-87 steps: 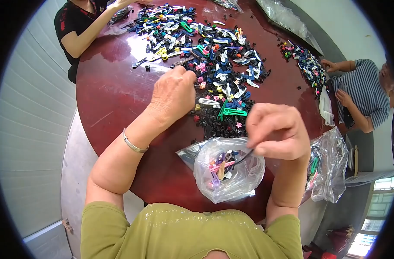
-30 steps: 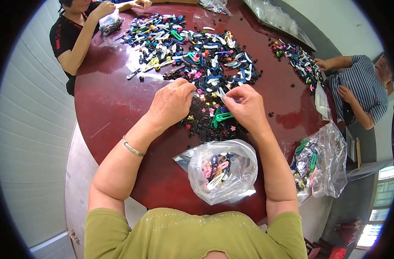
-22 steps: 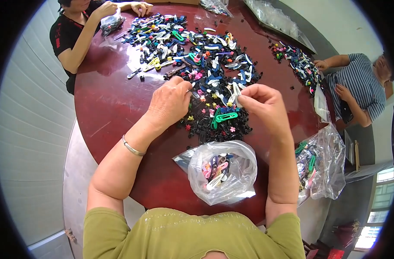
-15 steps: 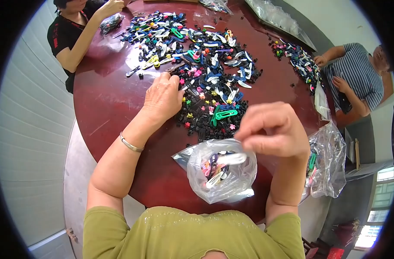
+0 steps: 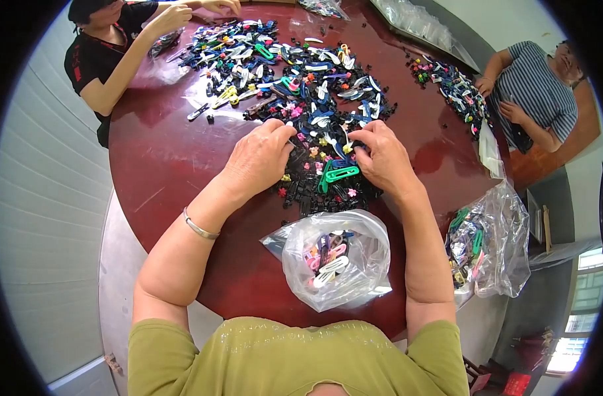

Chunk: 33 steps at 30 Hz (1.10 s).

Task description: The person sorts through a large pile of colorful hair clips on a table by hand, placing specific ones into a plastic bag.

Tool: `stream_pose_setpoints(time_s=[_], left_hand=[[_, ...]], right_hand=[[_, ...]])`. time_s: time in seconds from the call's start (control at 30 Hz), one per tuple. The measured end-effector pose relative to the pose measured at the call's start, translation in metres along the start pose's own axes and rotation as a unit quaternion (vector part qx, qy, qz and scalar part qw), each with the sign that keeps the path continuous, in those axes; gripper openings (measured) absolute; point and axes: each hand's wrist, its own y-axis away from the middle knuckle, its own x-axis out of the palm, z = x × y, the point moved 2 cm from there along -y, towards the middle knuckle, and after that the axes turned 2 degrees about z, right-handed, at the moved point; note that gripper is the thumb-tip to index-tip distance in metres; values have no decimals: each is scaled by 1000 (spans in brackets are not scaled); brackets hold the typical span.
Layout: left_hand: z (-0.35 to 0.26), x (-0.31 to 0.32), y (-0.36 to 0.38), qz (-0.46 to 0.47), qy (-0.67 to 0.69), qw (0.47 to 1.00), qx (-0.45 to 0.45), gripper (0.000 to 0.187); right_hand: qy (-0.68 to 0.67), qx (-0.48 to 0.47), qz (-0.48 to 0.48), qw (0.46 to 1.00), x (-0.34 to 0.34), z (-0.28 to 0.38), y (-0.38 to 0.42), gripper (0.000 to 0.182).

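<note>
On the bench (image 5: pixel 176 158), before the wearer (image 5: pixel 295 360): one long heap (image 5: pixel 318 102) of mixed hair clips, near end apparently kept close for a short reach. Left hand (image 5: pixel 258 158): at the heap's left edge, back upward, thumb and fingers drawn together, likely for fine touch among close-packed pieces; pinch or none, not possible to make out, with fingertips partly hidden. Right hand (image 5: pixel 384 162): at the heap's right side, thumb and forefinger curled toward a white clip (image 5: pixel 348 142), touching or just beside; grip not possible to confirm. Green clips (image 5: pixel 343 173): between both hands, atop small black pieces (image 5: pixel 308 195). Clear bag (image 5: pixel 366 277): just beside the heap's near end, mouth spread wide and upward, presumably for access from above; inside, pink, dark and white clips. Second bag (image 5: pixel 509 244): at the bench's right edge, part-filled, perhaps set aside for elbow room. Smaller heap (image 5: pixel 461 92): far right, beside a person in stripes (image 5: pixel 536 86).
</note>
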Motion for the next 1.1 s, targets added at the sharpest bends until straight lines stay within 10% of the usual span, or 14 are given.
stream_pose_setpoints(time_s=[0.8, 1.1], left_hand=[[1, -4, 0, -2, -27, 999, -20, 20], [0, -4, 1, 4, -31, 999, -24, 19]], right_hand=[[-356, 183, 5, 917, -25, -1, -1, 12], [-532, 51, 54, 843, -86, 76, 21, 11]])
